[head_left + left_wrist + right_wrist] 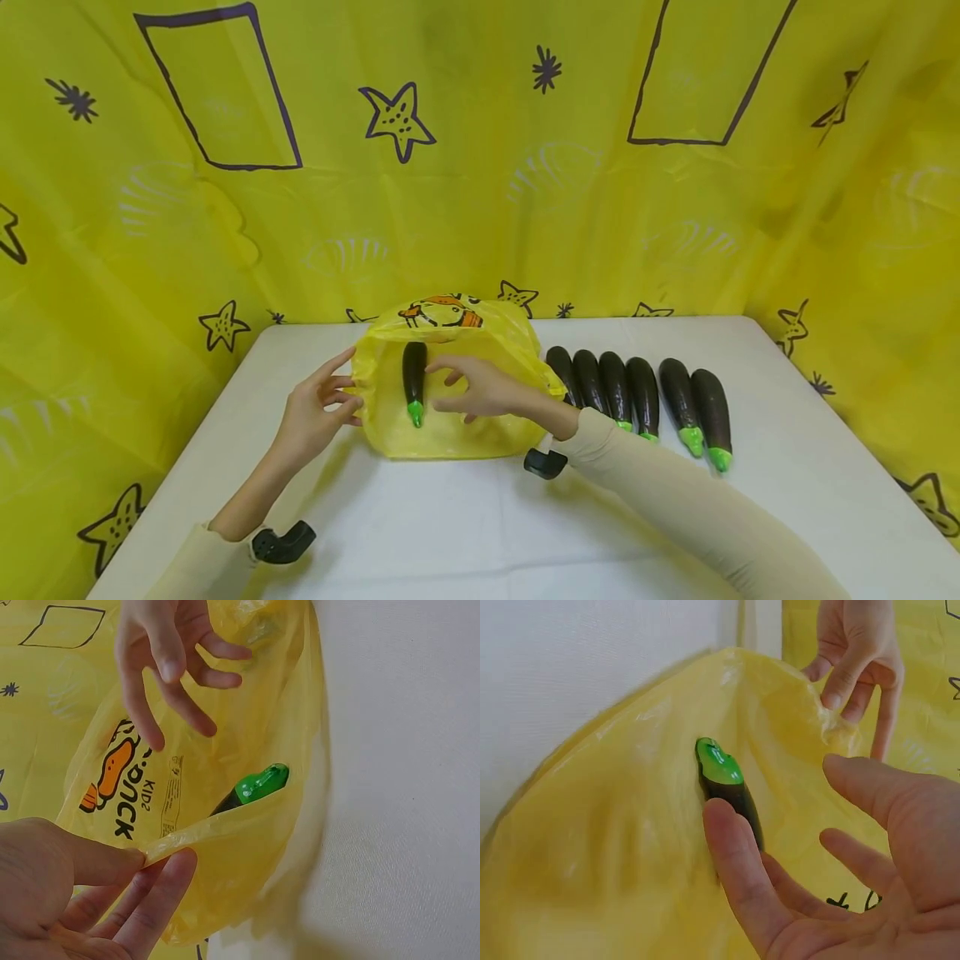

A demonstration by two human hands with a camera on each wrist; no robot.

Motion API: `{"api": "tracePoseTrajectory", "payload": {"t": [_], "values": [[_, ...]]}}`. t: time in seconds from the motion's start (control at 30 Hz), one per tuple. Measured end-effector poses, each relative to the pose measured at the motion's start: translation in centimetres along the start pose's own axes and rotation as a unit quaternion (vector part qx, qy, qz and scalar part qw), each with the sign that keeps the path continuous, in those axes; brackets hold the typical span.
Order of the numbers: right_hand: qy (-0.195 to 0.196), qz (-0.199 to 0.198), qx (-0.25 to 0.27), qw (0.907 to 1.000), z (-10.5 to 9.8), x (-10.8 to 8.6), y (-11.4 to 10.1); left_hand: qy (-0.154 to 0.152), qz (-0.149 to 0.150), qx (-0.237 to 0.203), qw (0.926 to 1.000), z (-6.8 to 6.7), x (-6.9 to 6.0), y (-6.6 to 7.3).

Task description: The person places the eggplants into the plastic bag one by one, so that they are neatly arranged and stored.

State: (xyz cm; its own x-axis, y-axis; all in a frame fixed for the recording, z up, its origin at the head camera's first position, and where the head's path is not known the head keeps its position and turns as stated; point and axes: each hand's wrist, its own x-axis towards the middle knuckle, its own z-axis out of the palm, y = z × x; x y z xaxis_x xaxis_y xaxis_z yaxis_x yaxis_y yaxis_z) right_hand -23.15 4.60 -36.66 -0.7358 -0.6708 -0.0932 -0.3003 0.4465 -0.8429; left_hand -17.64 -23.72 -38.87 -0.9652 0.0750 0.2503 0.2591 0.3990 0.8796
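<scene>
Lying between both hands (309, 417) (482, 388) — eggplant (414, 375)

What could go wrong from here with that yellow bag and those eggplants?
The left hand pinches the edge of the thin-looking yellow bag; if that grip slips, the opening could sag.

The right hand is at the bag's mouth, holding nothing, near the eggplant inside; its fingers might snag the film or knock that eggplant.

In the head view, the right sleeve passes close to the eggplants outside, so it may nudge one.
</scene>
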Motion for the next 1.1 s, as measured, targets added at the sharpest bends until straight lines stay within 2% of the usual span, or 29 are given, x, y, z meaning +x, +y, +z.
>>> {"api": "tracePoseTrajectory", "payload": {"t": [0.23,0.47,0.73,0.87,1.0,1.1], "values": [[-0.048,-0.035,0.023,0.998,-0.9,-2.2,-0.2,0.001,0.003,-0.002,1.0,0.0,0.0,0.1],[-0.055,-0.049,0.024,0.997,-2.0,-4.3,-0.8,0.0,0.008,-0.003,1.0,0.0,-0.1,0.0],[-0.026,-0.065,-0.013,0.9975,-4.3,-6.6,-0.7,0.002,0.017,0.012,0.9998,-0.1,-0.2,-0.1],[-0.01,-0.085,-0.036,0.9957,-5.6,-7.5,0.2,0.005,0.025,0.013,0.9996,-0.1,-0.1,-0.1],[0.026,-0.115,-0.073,0.9904,-7.0,-8.5,1.3,0.004,0.027,0.009,0.9996,-0.1,-0.1,-0.1],[0.06,-0.123,-0.093,0.9862,-8.0,-9.5,2.3,0.003,0.024,0.01,0.9997,-0.1,-0.1,0.0]]}}
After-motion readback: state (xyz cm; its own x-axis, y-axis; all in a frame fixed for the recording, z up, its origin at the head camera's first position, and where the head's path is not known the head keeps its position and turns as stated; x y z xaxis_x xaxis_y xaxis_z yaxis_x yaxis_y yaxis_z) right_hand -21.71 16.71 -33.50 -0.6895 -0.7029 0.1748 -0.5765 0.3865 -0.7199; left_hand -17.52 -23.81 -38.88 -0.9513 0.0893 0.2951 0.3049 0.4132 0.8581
